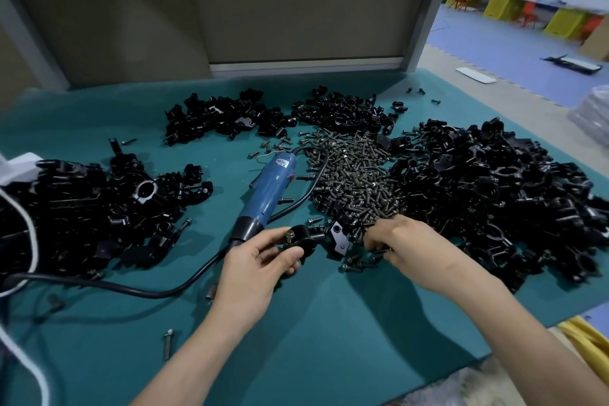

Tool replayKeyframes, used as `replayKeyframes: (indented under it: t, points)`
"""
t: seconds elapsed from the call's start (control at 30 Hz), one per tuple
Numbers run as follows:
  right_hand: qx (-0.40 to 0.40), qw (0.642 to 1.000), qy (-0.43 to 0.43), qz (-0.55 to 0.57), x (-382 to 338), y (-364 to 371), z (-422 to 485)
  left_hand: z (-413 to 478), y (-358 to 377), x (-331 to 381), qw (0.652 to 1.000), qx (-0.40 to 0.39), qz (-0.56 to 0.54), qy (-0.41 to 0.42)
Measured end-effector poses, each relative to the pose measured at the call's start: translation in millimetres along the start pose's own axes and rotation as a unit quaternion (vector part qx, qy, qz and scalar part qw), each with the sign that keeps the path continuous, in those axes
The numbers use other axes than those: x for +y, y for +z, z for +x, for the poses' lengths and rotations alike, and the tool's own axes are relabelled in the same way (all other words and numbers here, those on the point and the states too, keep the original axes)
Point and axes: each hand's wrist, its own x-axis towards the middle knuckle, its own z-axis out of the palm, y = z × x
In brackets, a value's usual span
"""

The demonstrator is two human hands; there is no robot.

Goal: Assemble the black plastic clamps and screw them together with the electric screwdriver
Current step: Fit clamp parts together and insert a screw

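My left hand [260,260] grips a black plastic clamp [301,239] just above the green table, with a bolt head showing on its top. My right hand [400,241] reaches into the near edge of the heap of dark screws [352,175], fingers curled down among them; whether it pinches one is hidden. The blue electric screwdriver [272,188] lies on the table just beyond my left hand, tip toward me, untouched. A loose black clamp half [339,237] lies between my hands.
Piles of black clamp parts lie at the left [82,211], back left [224,119], back centre [346,112] and right [501,201]. The screwdriver's black cable [138,290] loops across the green mat [296,339]. Stray bolts [168,343] lie near the front left. White cords run along the left edge.
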Motion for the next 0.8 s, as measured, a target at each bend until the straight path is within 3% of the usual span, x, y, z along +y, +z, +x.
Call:
replayKeyframes:
  t: [0.2,0.3,0.43,0.53,0.8]
  points:
    - [0.014,0.999,-0.015,0.027,5.5,-1.2,-1.3,0.4,-0.8,-2.9,1.000,-0.004,0.015,0.008]
    - [0.057,0.991,0.011,0.124,0.4,-10.7,-3.2,0.9,-1.2,-4.1,1.000,-0.008,0.022,0.016]
    - [0.137,0.932,0.005,0.336,-24.9,-27.9,-6.0,2.2,-1.7,-5.0,1.000,-0.009,0.022,0.017]
    - [0.167,0.894,-0.025,0.416,-45.6,-32.9,-0.1,2.8,-2.8,-5.9,0.999,-0.015,0.028,0.023]
    - [0.120,0.941,-0.022,0.314,-51.4,-40.4,20.2,3.6,-2.2,-7.0,0.999,-0.023,0.027,0.027]
